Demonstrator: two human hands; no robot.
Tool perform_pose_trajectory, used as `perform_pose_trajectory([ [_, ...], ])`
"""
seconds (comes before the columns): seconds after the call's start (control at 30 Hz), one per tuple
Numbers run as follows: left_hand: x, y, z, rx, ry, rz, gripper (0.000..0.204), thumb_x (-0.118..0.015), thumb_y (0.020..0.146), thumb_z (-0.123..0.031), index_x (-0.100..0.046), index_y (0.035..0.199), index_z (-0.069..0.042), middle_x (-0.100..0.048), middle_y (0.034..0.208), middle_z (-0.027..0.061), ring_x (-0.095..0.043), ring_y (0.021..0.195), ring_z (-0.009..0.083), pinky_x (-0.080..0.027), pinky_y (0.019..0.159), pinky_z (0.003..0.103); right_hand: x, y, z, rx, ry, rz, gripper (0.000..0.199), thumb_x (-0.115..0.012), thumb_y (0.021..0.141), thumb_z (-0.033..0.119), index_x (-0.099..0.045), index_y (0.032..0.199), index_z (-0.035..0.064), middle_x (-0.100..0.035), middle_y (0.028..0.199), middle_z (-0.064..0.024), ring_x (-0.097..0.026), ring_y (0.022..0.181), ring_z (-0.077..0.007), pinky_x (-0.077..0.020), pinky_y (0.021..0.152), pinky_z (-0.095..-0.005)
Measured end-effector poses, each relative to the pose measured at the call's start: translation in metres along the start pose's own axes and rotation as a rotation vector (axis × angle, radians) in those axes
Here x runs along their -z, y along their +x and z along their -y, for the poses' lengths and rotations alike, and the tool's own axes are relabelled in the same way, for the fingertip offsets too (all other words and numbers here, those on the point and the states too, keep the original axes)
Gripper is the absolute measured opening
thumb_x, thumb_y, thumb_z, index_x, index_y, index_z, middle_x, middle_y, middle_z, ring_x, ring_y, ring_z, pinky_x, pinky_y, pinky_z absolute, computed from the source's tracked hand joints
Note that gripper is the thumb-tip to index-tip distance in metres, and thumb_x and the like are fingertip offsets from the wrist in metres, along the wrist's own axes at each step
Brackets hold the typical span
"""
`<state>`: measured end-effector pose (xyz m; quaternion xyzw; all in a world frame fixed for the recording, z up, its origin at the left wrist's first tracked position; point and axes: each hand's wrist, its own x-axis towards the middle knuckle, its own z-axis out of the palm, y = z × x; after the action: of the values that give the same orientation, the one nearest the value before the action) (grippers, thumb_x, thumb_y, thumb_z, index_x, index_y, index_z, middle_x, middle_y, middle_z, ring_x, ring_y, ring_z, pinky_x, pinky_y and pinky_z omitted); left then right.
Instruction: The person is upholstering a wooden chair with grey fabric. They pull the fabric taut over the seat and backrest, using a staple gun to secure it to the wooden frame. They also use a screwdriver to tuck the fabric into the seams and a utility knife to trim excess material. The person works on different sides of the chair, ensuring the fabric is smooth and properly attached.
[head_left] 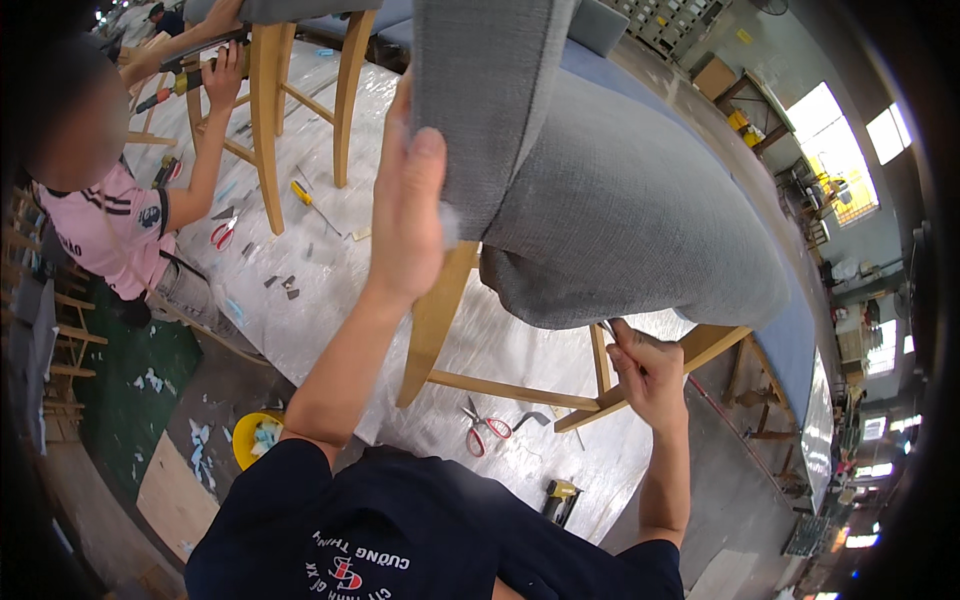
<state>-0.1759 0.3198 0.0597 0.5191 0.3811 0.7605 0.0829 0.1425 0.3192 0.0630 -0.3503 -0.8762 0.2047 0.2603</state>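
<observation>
— What's over on the far left?

— A co-worker in a pink shirt [110,225] working on another wooden chair [268,110], with red scissors [222,232] lying on the plastic-covered worktop [320,300].

— And the left hand [405,215]?

— Its grip is clenched on the edge of the grey fabric [480,90] at the chair back.

— Where's the chair itself?

— The grey upholstered chair [640,220] stands on the worktop, wooden legs [435,320] below.

— The right hand [650,375]?

— Pinching fabric under the seat's lower edge; a second pair of red scissors [485,428] lies nearby.
</observation>
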Motion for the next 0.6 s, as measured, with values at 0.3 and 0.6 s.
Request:
perform_pose_trajectory([
  [0.3, 0.006, -0.035, -0.036, 0.200, -0.095, 0.038, 0.077, -0.043, 0.110, -0.047, -0.023, 0.162, 0.007, -0.042, 0.158, 0.0219, -0.042, 0.146, 0.0304, -0.030, 0.122, 0.040, 0.001, -0.029, 0.050, -0.132, 0.118, 0.001, 0.006, -0.070, 0.094, -0.002, -0.071, 0.097, -0.0069, -0.049, 0.064, -0.0098, -0.041, 0.057, -0.0122, -0.0378, 0.055, -0.0264],
  [0.6, 0.008, -0.046, -0.044, 0.049, 0.005, 0.143, 0.098, -0.069, 0.099, -0.031, -0.007, 0.164, 0.007, -0.025, 0.165, 0.0243, -0.030, 0.152, 0.0343, -0.023, 0.125, 0.044, -0.088, -0.074, 0.010, -0.090, 0.279, -0.302, 0.016, -0.072, 0.094, -0.003, -0.074, 0.110, -0.0047, -0.066, 0.072, -0.0090, -0.058, 0.058, -0.0134, -0.0455, 0.056, -0.0253],
])
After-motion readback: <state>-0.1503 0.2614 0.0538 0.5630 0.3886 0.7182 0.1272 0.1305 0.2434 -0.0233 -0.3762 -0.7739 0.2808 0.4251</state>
